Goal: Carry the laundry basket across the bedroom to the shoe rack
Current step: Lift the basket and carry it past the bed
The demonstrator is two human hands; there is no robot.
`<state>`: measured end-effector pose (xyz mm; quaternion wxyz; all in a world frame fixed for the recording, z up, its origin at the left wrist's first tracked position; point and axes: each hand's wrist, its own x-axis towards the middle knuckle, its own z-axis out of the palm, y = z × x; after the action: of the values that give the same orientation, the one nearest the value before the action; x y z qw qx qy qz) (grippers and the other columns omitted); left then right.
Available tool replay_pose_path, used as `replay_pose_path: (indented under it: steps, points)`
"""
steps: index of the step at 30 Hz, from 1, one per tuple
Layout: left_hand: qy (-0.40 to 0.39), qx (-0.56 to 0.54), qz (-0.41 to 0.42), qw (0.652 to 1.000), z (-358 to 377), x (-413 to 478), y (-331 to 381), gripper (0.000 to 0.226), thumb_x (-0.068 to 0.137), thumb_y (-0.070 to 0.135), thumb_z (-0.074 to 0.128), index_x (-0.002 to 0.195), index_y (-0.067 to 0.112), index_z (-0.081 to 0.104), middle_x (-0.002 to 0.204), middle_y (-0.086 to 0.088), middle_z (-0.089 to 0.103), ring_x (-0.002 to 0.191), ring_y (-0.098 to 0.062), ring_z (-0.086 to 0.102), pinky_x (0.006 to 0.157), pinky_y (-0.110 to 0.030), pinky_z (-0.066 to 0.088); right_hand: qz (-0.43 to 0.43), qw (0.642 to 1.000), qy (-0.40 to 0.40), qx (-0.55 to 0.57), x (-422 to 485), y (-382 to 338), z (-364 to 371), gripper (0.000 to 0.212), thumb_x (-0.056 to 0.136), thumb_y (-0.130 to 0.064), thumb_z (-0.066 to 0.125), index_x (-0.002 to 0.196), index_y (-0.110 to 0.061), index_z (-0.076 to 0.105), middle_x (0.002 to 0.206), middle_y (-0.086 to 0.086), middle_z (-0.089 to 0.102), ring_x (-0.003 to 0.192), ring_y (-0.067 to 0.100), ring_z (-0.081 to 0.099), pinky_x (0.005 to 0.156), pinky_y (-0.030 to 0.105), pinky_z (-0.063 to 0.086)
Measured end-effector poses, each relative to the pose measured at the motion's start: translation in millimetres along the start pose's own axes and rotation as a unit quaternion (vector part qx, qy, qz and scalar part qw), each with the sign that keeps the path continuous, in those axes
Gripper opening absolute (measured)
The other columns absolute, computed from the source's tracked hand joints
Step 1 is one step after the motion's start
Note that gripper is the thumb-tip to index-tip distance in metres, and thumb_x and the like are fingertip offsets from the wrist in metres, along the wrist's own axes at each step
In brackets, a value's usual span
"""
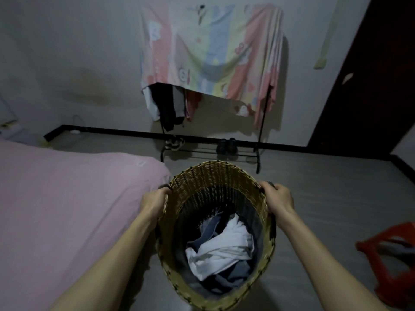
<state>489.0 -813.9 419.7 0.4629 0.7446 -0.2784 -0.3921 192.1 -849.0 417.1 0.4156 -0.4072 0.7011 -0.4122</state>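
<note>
Bare floor (314, 187) between bed (67, 198) and red stool (390, 261).

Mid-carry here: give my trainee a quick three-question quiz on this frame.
1. True or false: both hands grip the laundry basket rim.
2. What lies left of the basket? A) pink bed B) red stool C) dark door
3. How many pairs of shoes sit on the shoe rack?

Key:
1. True: left hand and right hand hold opposite sides.
2. A, the pink bed.
3. Two: a light pair and a dark pair.
</note>
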Motion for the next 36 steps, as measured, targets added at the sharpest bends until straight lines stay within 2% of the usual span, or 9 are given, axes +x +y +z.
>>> replay_pose_path:
  steps: [3,6,10,14,17,20,25,33,36]
  points:
    - [0.004,0.003,-0.015,1.0,16,66,18,0.017,0.076,0.024,0.068,0.07,0.008,0.068,0.041,-0.001,0.042,0.046,-0.025,0.037,0.051,-0.032,0.031,-0.003,1.0,0.012,-0.003,62,-26,39,0.057,0.079,-0.055,0.064,0.089,0.001,0.07,0.08,0.021,0.072,0.076,0.037,0.068,0.059,0.035,0.042]
    - [0.018,-0.003,-0.027,0.999,31,132,46,0.021,0.076,0.023,0.069,0.062,0.008,0.063,0.041,-0.005,0.044,0.045,-0.025,0.039,0.052,-0.034,0.032,-0.002,1.0,0.008,-0.022,120,-59,78,0.059,0.08,-0.055,0.062,0.09,0.003,0.068,0.067,0.013,0.06,0.063,0.03,0.059,0.059,0.034,0.039]
    - [0.015,0.011,-0.04,0.999,55,213,82,0.021,0.073,0.025,0.07,0.072,0.005,0.071,0.045,-0.007,0.047,0.047,-0.027,0.046,0.057,-0.04,0.047,-0.008,0.999,0.025,-0.037,191,-96,111,0.051,0.079,-0.049,0.066,0.084,0.001,0.07,0.069,0.014,0.066,0.067,0.031,0.063,0.059,0.036,0.041]
    - [0.02,0.023,-0.029,0.999,85,312,118,0.022,0.07,0.03,0.069,0.07,0.008,0.071,0.053,-0.009,0.057,0.056,-0.03,0.057,0.068,-0.047,0.057,-0.008,0.999,0.018,-0.05,277,-141,155,0.032,0.081,-0.036,0.072,0.076,-0.004,0.067,0.079,0.012,0.069,0.079,0.029,0.062,0.074,0.038,0.048]
    - [0.031,0.016,-0.03,0.999,108,377,139,0.019,0.069,0.031,0.068,0.066,0.012,0.069,0.056,-0.008,0.059,0.059,-0.03,0.057,0.073,-0.048,0.058,-0.029,0.997,0.005,-0.065,343,-162,192,0.026,0.08,-0.027,0.072,0.081,-0.002,0.07,0.085,0.018,0.072,0.073,0.029,0.06,0.067,0.037,0.045]
    - [0.053,0.006,-0.039,0.998,128,435,163,0.019,0.07,0.031,0.068,0.066,0.013,0.069,0.062,-0.009,0.062,0.064,-0.031,0.06,0.072,-0.047,0.057,-0.045,0.996,-0.021,-0.076,408,-184,231,0.026,0.077,-0.023,0.07,0.087,0.001,0.072,0.082,0.019,0.073,0.071,0.033,0.064,0.058,0.035,0.04]
    - [0.086,-0.037,-0.076,0.993,146,527,195,0.019,0.074,0.026,0.068,0.072,0.007,0.07,0.06,-0.011,0.062,0.059,-0.029,0.057,0.061,-0.039,0.047,-0.057,0.987,-0.093,-0.115,507,-238,305,0.022,0.079,-0.018,0.066,0.062,-0.012,0.054,0.053,0.004,0.05,0.051,0.024,0.047,0.051,0.032,0.029]
    - [0.146,-0.107,-0.103,0.978,121,673,237,0.016,0.08,0.02,0.064,0.075,0.004,0.064,0.063,-0.014,0.056,0.053,-0.025,0.048,0.056,-0.034,0.036,-0.122,0.963,-0.189,-0.147,614,-337,458,0.028,0.077,-0.017,0.063,0.059,-0.014,0.042,0.051,0.002,0.04,0.05,0.023,0.038,0.052,0.032,0.024]
    - [0.173,-0.133,-0.114,0.969,104,727,249,0.015,0.08,0.018,0.064,0.072,0.005,0.062,0.056,-0.011,0.051,0.047,-0.023,0.042,0.05,-0.029,0.03,-0.139,0.955,-0.213,-0.152,643,-365,520,0.021,0.078,-0.02,0.065,0.063,-0.015,0.05,0.053,0.001,0.046,0.053,0.023,0.045,0.054,0.031,0.031]
